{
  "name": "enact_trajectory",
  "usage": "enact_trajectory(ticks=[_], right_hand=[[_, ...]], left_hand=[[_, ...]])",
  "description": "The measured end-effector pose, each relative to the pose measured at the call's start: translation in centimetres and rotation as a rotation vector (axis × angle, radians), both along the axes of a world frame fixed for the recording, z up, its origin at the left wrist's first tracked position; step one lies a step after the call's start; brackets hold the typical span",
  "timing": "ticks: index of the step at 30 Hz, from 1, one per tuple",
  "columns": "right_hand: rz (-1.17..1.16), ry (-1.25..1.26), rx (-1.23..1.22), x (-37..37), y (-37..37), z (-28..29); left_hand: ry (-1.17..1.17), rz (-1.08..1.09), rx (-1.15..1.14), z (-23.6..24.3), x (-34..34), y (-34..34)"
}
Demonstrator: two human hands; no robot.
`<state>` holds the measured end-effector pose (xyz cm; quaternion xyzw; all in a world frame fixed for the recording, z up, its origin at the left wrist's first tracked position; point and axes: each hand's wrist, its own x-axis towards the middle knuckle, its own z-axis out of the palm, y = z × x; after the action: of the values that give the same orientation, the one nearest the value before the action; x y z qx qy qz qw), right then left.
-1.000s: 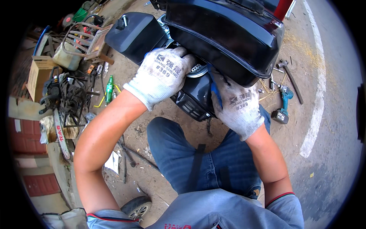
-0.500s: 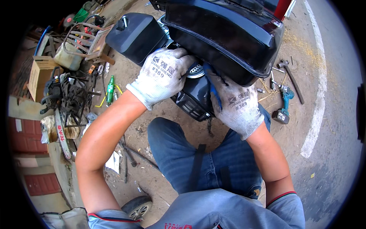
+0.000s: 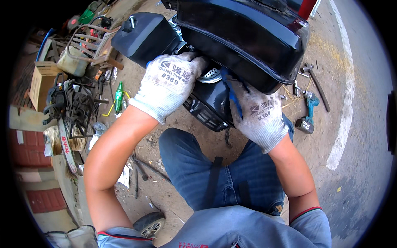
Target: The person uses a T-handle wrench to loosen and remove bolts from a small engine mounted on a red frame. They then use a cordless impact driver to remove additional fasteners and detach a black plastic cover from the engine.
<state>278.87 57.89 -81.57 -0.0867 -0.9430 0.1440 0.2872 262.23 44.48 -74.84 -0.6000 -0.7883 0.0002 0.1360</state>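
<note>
In front of me is a black machine that looks like a small engine. A large glossy black part (image 3: 235, 45), tank-like in shape, sits on top, and a dark boxy part (image 3: 142, 37) juts out at its left. My left hand (image 3: 169, 80), in a grey-white glove, reaches in between these two with its fingers curled; the fingertips are hidden. Beside it shows a silver perforated disc (image 3: 211, 75) over a black slotted cover (image 3: 206, 107). My right hand (image 3: 256, 109), gloved alike with a blue palm, lies against the cover's right side, its fingers mostly hidden beneath the large part.
A teal cordless power tool (image 3: 309, 106) and a hammer-like tool (image 3: 316, 84) lie on the ground at right. At left are a green bottle (image 3: 119, 97), a chainsaw (image 3: 58, 99), a wooden chair (image 3: 93, 45) and a cardboard box (image 3: 41, 82). A small wheel (image 3: 149, 224) lies near me.
My left hand has shifted a little left and down, uncovering more of the silver disc's left side. The boxy part sits slightly further left. My right hand has barely moved.
</note>
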Motion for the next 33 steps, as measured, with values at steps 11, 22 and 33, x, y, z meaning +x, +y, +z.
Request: enact_trajectory(ticks=[11, 22, 33], right_hand=[[-0.002, -0.052, -0.021, 0.1, -0.1, 0.0], [0.030, -0.027, -0.021, -0.1, 0.1, -0.5], [0.001, 0.032, -0.016, 0.1, 0.2, -0.9]], left_hand=[[0.133, -0.050, -0.166, 0.8, -0.6, 0.4], [0.017, -0.162, -0.019, -0.3, -0.7, 0.3], [0.076, -0.049, 0.011, -0.7, -0.3, -0.3]])
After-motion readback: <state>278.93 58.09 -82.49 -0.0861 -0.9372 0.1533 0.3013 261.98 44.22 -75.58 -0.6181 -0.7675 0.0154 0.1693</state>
